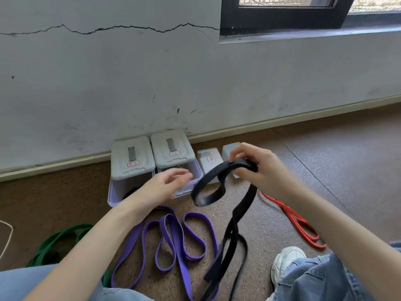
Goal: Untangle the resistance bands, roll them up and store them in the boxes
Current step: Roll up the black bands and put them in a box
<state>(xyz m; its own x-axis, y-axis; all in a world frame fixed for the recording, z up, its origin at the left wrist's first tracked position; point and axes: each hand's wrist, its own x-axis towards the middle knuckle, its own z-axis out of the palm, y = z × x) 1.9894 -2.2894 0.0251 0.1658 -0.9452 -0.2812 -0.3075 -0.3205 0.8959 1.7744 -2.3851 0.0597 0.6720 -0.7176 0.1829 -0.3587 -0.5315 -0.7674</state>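
The right hand [259, 168] pinches the black band [219, 187] at its upper end, fingers and thumb curled round a started coil. From that grip one loop hangs forward in the air, and the rest of the band trails down to the floor [325, 161] between the person's knees.

The left hand [171, 183] hovers just left of the loop, fingers relaxed and slightly spread, holding nothing. It is blurred.

The purple band [173, 240] lies in loose curves on the floor below the hands. The green band [58, 242] lies to the left, partly hidden by the left arm. The red band [297, 222] lies to the right, beside a white shoe [286, 261].

Four boxes stand against the wall [130, 83]: two large boxes [132, 157] with lids on, labelled, and two smaller ones [209, 159] to their right, partly hidden behind the right hand.
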